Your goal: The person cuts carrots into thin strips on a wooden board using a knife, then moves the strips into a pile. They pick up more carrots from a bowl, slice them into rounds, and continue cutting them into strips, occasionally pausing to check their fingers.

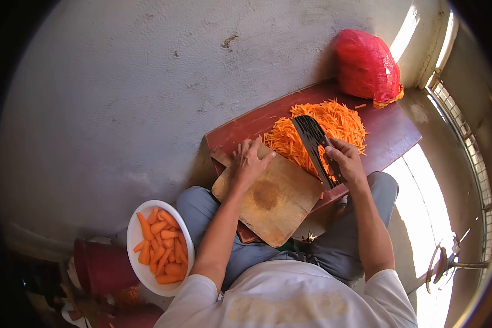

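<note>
My left hand (250, 160) rests flat on the far edge of a wooden cutting board (273, 199) that lies across my lap, fingers spread and holding nothing. My right hand (344, 163) grips the handle of a dark multi-blade knife (311, 139), whose blade end lies against a heap of shredded carrot (333, 123). The heap sits on a dark red board (388, 134) just beyond the cutting board.
A white bowl (134, 235) of peeled carrot pieces stands by my left knee. A red mesh bag (366, 65) lies at the far end of the red board against the wall. A dark red container (95, 265) is at lower left. Bare concrete floor (120, 98) stretches to the left.
</note>
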### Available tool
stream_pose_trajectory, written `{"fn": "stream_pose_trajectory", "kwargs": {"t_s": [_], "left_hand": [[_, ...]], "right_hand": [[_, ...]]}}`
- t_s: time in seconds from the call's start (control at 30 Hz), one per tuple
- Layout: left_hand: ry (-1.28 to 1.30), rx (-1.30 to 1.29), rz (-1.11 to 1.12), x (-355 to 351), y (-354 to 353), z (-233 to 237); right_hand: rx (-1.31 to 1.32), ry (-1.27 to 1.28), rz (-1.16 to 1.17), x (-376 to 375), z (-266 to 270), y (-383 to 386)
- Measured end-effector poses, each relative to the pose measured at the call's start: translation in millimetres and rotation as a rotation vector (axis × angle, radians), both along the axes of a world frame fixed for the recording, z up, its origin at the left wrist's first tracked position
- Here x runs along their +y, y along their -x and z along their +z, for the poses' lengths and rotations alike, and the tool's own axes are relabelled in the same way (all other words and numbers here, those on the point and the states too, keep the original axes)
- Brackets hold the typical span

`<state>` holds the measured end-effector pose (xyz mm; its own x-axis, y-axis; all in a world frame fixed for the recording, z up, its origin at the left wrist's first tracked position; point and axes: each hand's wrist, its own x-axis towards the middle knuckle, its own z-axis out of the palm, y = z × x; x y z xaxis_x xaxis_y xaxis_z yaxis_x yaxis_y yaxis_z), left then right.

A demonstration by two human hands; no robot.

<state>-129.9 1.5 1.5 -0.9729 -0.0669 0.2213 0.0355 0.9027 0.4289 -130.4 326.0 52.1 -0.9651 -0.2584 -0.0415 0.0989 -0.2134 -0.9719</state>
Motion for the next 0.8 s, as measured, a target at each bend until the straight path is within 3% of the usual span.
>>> {"fn": "stream_pose_trajectory", "kwargs": {"t_s": [0.13,0.27,0.33,0.47,0.53,0.63,0.7,0.8], "left_hand": [[-0.033,0.007,0.004,1,0,0],[-0.114,0.205,-0.015,-6,-3,-22],[-0.088,0.163,-0.033,-11,-23,-11],[0.023,0.009,-0.084,-30,-47,-2],[0.017,-0.007,-0.044,-37,-59,6],[-0.099,-0.033,-0.037,-46,-62,10],[-0.191,-0.017,-0.054,-50,-55,5],[-0.112,-0.031,-0.081,-52,-53,-2]], "right_hand": [[0.015,-0.039,0.011,1,-9,2],[0.024,-0.056,0.041,6,-12,2],[0.034,0.033,0.146,0,3,-11],[0.013,-0.030,0.337,-9,-6,-16],[-0.005,-0.133,0.398,-23,-2,-23],[-0.039,-0.029,0.512,-33,0,-24],[-0.022,-0.090,0.447,-34,-2,-27],[-0.016,-0.140,0.483,-32,-10,-22]]}}
